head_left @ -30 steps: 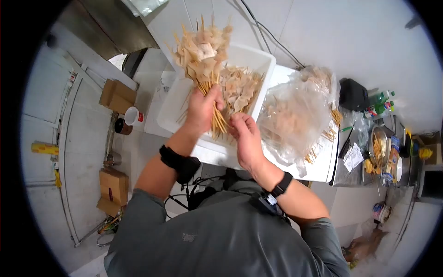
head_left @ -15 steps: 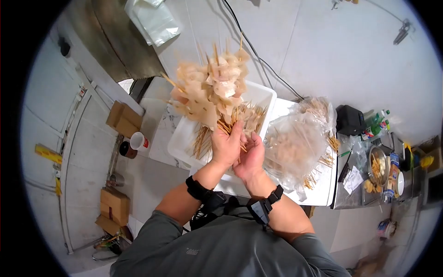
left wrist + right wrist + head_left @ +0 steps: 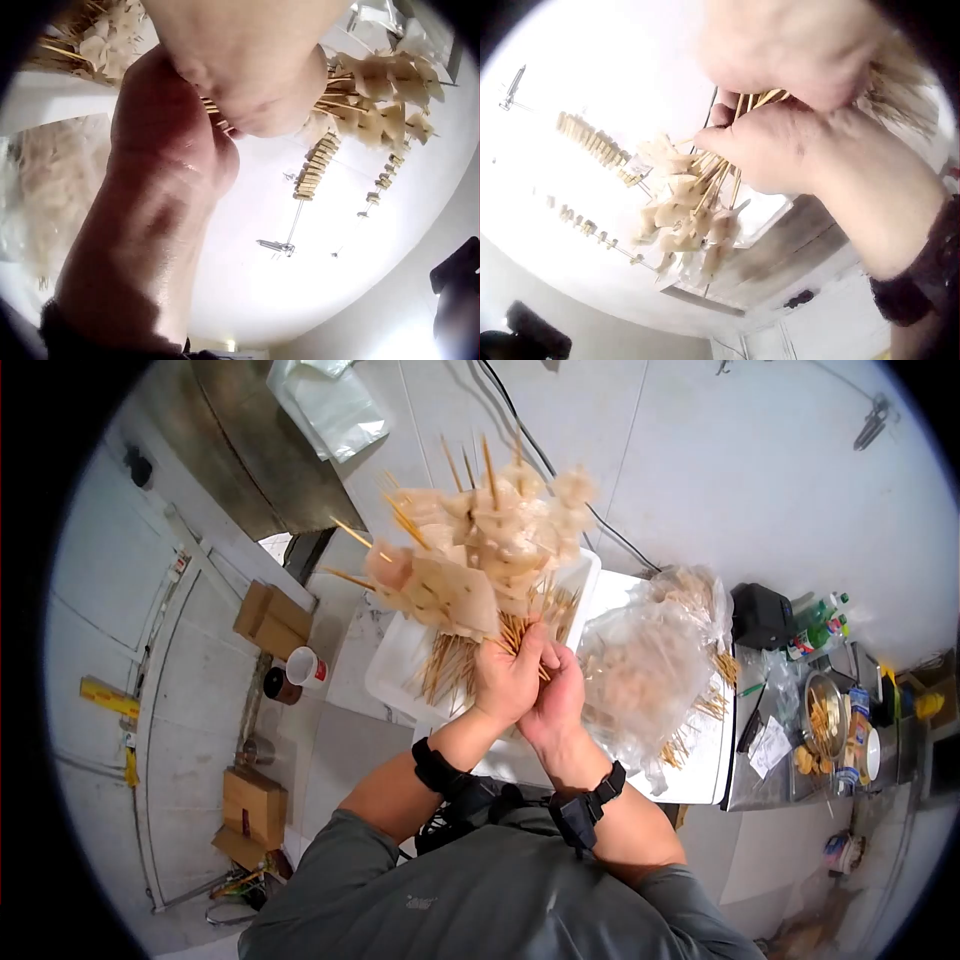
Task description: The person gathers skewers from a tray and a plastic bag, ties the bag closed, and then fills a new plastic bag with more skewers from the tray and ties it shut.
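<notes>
A bundle of wooden skewers threaded with pale, thin slices (image 3: 450, 595) fans out above my hands in the head view. My left hand (image 3: 507, 682) grips the bare sticks below the slices. Pressed close against it, my right hand (image 3: 558, 698) closes round the lower stick ends; its fingertips are largely hidden. Bare sticks (image 3: 756, 99) show between the two hands in the right wrist view. Behind the bundle stands a white plastic tub (image 3: 392, 678) with more skewers (image 3: 445, 665) lying in it.
Right of the tub, a clear plastic bag (image 3: 645, 665) of similar skewers lies on the white table (image 3: 705, 760). Farther right are a metal bowl (image 3: 823, 710), a paper slip (image 3: 769, 748) and green bottles (image 3: 820, 635). Cardboard boxes (image 3: 272, 622) and a white bucket (image 3: 305, 668) stand at left.
The bundle has tilted and spread wider, with its slices fanning out to both sides. My right hand has moved from beside the sticks to close against my left hand at their lower ends.
</notes>
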A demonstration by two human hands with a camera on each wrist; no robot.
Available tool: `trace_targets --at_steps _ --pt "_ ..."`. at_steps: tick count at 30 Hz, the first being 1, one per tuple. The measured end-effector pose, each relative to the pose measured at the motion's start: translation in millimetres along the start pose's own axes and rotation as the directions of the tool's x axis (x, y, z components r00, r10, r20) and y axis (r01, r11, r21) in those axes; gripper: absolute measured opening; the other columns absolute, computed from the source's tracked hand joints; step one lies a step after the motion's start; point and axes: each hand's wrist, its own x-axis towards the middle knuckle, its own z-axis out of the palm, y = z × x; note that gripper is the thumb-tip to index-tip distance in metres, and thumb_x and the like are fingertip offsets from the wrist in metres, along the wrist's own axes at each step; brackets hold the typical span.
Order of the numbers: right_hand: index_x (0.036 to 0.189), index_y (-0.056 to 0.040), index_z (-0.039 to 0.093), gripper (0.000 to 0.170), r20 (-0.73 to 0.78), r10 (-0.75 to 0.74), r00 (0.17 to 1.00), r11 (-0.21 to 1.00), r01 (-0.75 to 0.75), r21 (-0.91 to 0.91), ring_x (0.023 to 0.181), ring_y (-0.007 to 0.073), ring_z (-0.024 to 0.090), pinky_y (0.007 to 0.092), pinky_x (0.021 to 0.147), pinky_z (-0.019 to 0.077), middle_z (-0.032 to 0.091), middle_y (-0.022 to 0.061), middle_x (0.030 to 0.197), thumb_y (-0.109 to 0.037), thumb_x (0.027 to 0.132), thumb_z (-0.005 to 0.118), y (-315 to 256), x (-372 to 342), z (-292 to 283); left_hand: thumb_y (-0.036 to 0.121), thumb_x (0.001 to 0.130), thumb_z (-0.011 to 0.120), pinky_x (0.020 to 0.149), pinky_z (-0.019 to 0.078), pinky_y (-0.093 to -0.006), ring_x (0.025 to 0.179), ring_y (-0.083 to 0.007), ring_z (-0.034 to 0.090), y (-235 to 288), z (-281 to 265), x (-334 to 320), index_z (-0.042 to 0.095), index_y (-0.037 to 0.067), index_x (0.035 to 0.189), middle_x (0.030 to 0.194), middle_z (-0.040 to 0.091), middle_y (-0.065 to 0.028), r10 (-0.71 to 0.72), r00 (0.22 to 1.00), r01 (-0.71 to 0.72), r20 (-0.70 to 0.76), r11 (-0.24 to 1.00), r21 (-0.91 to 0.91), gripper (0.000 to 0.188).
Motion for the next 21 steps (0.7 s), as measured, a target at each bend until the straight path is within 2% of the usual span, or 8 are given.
trace_targets --at_steps 6,9,13,15,17,19,20,21 --pt "0.079 -0.0106 0.055 0.027 -0.043 -0.030 0.999 0.998 0.033 0.058 0.090 0.0192 0.058 0.0356 0.087 0.0480 0.061 0.0049 0.089 -0.024 0.099 0.043 -6 -6 0 0.013 0.098 0.055 0.056 0.0445 -0.0261 0.058 -0.0094 0.055 -6 9 -9 0.060 0.001 0.086 0.062 0.059 0.0002 -0.123 0.992 0.124 0.017 0.987 -0.099 0.018" --pt "0.081 -0.0090 0.057 0.025 0.100 -0.042 0.994 0.993 0.030 0.111 0.089 0.0181 0.058 0.0342 0.084 0.0478 0.061 0.0041 0.088 -0.022 0.099 0.045 -6 -3 -16 0.013 0.098 0.053 0.054 0.0428 -0.0251 0.057 -0.0083 0.053 -7 10 -10 0.060 0.002 0.085 0.061 0.057 0.0009 -0.125 0.989 0.135 0.078 0.981 -0.136 0.018" --pt "0.096 -0.0024 0.062 0.025 -0.103 -0.122 0.987 0.966 0.095 -0.239 0.087 0.0162 0.058 0.0288 0.082 0.0472 0.063 0.0059 0.095 -0.025 0.099 0.051 -11 -7 -12 0.012 0.099 0.052 0.052 0.0416 -0.0243 0.058 -0.0078 0.053 -12 1 -7 0.058 0.002 0.089 0.064 0.057 0.0003 -0.162 0.981 0.164 0.104 0.986 -0.012 0.015" --pt "0.110 0.0026 0.060 0.034 0.127 -0.474 0.871 0.534 0.400 -0.745 0.091 0.0148 0.060 0.0280 0.085 0.0471 0.065 0.0085 0.102 -0.028 0.099 0.052 -22 -18 1 0.010 0.100 0.048 0.052 0.0412 -0.0232 0.057 -0.0062 0.052 -10 1 -9 0.057 0.001 0.094 0.069 0.058 -0.0005 -0.212 0.974 0.220 0.079 0.970 -0.104 0.015" --pt "0.118 0.0064 0.055 0.041 0.196 -0.433 0.880 0.469 0.405 -0.785 0.096 0.0168 0.061 0.0299 0.086 0.0477 0.065 0.0125 0.106 -0.027 0.095 0.059 -34 -25 15 0.014 0.098 0.053 0.054 0.0448 -0.0290 0.059 -0.0125 0.057 -18 0 -15 0.056 0.001 0.099 0.079 0.063 -0.0051 -0.166 0.984 0.159 0.066 0.983 0.095 0.014" --pt "0.117 0.0031 0.060 0.032 0.331 -0.207 0.920 0.006 0.340 -0.940 0.103 0.0175 0.058 0.0316 0.092 0.0456 0.064 0.0107 0.113 -0.018 0.093 0.060 -43 -26 25 0.020 0.089 0.064 0.059 0.0485 -0.0388 0.065 -0.0268 0.064 -42 2 -25 0.055 0.000 0.107 0.082 0.067 -0.0138 0.259 0.964 -0.257 0.065 0.835 0.486 0.028" --pt "0.111 0.0050 0.062 0.029 0.423 -0.180 0.888 0.085 0.443 -0.893 0.092 0.0177 0.062 0.0322 0.085 0.0490 0.068 0.0104 0.103 -0.015 0.090 0.064 -42 -11 13 0.023 0.081 0.070 0.070 0.0499 -0.0487 0.077 -0.0425 0.065 -47 -10 -24 0.050 0.000 0.117 0.085 0.067 -0.0228 0.221 0.924 -0.369 0.312 0.729 0.576 0.047" --pt "0.111 0.0050 0.062 0.029 0.418 -0.184 0.890 0.083 0.437 -0.895 0.092 0.0177 0.062 0.0322 0.085 0.0490 0.068 0.0104 0.103 -0.015 0.090 0.064 -39 -10 10 0.023 0.081 0.070 0.070 0.0499 -0.0487 0.077 -0.0425 0.065 -40 -7 -27 0.050 0.000 0.117 0.085 0.067 -0.0228 0.217 0.924 -0.367 0.314 0.734 0.572 0.047"
